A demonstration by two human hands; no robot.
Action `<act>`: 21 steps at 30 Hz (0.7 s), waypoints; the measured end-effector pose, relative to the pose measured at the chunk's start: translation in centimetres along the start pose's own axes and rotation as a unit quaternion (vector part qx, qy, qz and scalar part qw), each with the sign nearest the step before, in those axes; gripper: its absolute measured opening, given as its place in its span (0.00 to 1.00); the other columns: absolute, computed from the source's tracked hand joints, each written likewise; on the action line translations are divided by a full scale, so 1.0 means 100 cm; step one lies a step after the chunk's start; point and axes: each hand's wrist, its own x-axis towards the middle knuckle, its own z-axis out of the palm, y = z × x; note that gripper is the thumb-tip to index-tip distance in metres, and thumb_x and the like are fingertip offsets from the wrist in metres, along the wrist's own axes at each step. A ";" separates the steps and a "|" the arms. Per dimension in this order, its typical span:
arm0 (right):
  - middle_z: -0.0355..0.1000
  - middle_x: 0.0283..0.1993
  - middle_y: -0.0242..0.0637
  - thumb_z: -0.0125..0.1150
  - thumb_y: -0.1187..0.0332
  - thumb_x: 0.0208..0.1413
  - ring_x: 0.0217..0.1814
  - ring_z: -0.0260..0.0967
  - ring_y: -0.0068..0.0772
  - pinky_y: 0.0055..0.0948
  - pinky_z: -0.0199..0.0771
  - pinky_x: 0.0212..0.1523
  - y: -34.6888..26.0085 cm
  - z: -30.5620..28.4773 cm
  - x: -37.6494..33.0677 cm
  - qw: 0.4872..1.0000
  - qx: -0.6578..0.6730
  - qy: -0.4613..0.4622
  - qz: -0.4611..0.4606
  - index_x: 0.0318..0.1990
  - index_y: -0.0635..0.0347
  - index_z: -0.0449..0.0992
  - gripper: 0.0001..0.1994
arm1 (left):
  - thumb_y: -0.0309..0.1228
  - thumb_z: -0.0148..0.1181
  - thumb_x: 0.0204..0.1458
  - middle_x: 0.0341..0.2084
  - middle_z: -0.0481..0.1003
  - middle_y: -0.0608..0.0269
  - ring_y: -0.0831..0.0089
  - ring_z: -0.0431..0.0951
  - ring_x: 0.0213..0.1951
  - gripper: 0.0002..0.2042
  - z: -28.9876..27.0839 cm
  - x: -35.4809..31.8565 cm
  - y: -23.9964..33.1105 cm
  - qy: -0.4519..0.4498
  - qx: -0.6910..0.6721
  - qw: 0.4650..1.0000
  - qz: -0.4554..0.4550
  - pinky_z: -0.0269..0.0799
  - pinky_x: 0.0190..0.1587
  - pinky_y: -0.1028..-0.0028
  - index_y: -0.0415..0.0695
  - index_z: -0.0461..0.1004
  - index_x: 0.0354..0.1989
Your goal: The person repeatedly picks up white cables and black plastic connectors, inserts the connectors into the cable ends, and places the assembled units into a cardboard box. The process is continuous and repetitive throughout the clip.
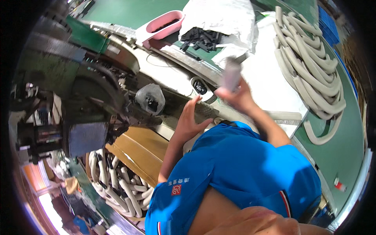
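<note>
My right hand (241,96) is closed around a pale grey-purple, roughly cylindrical object (232,74) with a darker upper end. Motion blurs that object, so its kind is unclear. My left hand (188,123) holds nothing; its fingers are raised and the thumb is spread away from them. Just beyond its fingertips lies a small white dish (210,94) with black bits in it. A clear plastic bag (145,96) holding dark pieces hangs or sits left of that hand, beside the dark machine (88,94).
Several pale grey foam-like tubes (313,66) are stacked on the right of the green table (337,156). Black pieces (201,38) lie by a white plastic sheet (219,15) and a pink tub (143,37). At lower left, a cardboard box (139,150) adjoins more tubes (127,192).
</note>
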 end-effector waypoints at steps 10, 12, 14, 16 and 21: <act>0.69 0.30 0.38 0.54 0.65 0.54 0.34 0.68 0.31 0.30 0.68 0.36 0.065 0.045 0.156 0.975 -0.150 -0.026 -0.161 0.35 0.60 0.70 0.08 | 0.17 0.63 0.35 0.25 0.72 0.63 0.74 0.72 0.29 0.14 -0.087 -0.103 0.016 0.252 -0.164 0.949 -0.099 0.67 0.31 0.76 0.39 0.70 0.33; 0.67 0.37 0.45 0.55 0.64 0.50 0.39 0.69 0.46 0.41 0.68 0.41 0.110 0.048 0.212 0.939 -0.264 -0.022 -0.220 0.37 0.60 0.67 0.11 | 0.17 0.63 0.35 0.25 0.72 0.63 0.74 0.73 0.29 0.15 -0.094 -0.124 0.032 0.289 -0.189 0.933 -0.096 0.68 0.32 0.76 0.39 0.70 0.34; 0.63 0.42 0.51 0.56 0.63 0.49 0.41 0.68 0.52 0.46 0.72 0.39 0.113 0.064 0.240 0.849 -0.466 0.011 -0.248 0.44 0.62 0.62 0.18 | 0.22 0.66 0.33 0.27 0.74 0.61 0.73 0.75 0.30 0.18 -0.086 -0.139 0.051 0.361 -0.123 0.894 -0.234 0.70 0.34 0.73 0.37 0.70 0.36; 0.63 0.43 0.48 0.50 0.65 0.53 0.39 0.71 0.47 0.41 0.77 0.33 0.134 0.074 0.283 0.772 -0.597 0.042 -0.214 0.46 0.63 0.61 0.16 | 0.26 0.68 0.32 0.27 0.75 0.60 0.74 0.75 0.31 0.20 -0.077 -0.142 0.053 0.353 0.021 0.892 -0.282 0.71 0.33 0.73 0.38 0.71 0.37; 0.71 0.33 0.49 0.40 0.66 0.57 0.27 0.75 0.41 0.40 0.77 0.24 0.144 0.087 0.305 0.729 -0.652 0.048 -0.204 0.48 0.68 0.60 0.16 | 0.28 0.67 0.29 0.28 0.75 0.53 0.57 0.77 0.31 0.20 -0.069 -0.131 0.057 0.264 0.185 0.901 -0.291 0.73 0.34 0.66 0.42 0.71 0.36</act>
